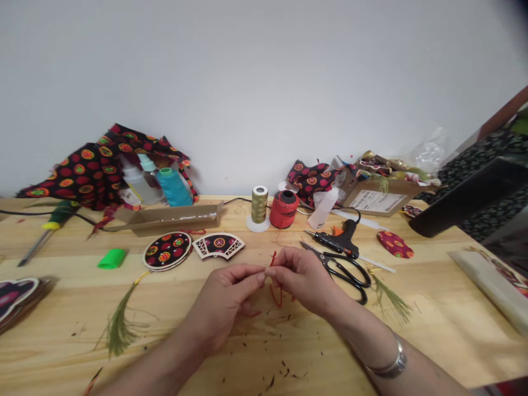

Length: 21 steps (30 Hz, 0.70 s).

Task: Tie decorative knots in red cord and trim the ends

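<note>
My left hand (pixel 229 300) and my right hand (pixel 303 278) meet over the middle of the table, fingertips pinched together on a red cord (pixel 277 297). A short end of it sticks up above the right fingers, and a loop hangs below them. Just beyond stand a red thread spool (pixel 284 209) and a gold-green thread spool (pixel 259 206). Black-handled scissors (pixel 344 273) lie beside my right hand. To the left are a fan-shaped ornament (pixel 219 246) and a round ornament (pixel 167 251) with a green tassel (pixel 121 324).
A black glue gun (pixel 340 239) lies behind the scissors, near a white bottle (pixel 323 209). A cardboard box (pixel 375 195) of trimmings stands at back right. Patterned fabric (pixel 88 170), a blue thread cone (pixel 173 187) and a screwdriver (pixel 47 234) are at left. A person's patterned clothing (pixel 484 157) shows at right.
</note>
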Available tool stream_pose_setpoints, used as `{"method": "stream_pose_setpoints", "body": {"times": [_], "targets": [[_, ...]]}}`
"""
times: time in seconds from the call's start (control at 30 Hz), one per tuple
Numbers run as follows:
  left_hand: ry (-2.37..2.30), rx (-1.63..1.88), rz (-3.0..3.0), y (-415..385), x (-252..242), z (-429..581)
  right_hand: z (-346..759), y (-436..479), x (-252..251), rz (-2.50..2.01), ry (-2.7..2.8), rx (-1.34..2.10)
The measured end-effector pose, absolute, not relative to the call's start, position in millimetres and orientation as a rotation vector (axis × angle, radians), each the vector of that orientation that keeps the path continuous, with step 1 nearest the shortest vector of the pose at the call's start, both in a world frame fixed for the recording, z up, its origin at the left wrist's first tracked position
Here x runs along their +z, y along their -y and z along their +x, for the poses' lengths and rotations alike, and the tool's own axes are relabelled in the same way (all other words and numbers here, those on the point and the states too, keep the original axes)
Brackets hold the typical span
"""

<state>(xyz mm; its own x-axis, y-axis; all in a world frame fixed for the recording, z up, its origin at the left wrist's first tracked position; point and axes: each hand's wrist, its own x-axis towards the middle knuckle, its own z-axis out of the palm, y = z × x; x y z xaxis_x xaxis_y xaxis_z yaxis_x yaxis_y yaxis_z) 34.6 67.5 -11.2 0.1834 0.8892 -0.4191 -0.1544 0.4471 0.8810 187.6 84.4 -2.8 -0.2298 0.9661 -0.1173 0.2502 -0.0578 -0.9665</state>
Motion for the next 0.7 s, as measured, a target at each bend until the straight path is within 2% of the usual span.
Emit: {"method": "stream_pose_setpoints", "body": {"times": [0.7], "targets": [[-1.014,0.776,0.701,-70,-6,32,188,-83,2,-1.17,1.2,1.755]]}}
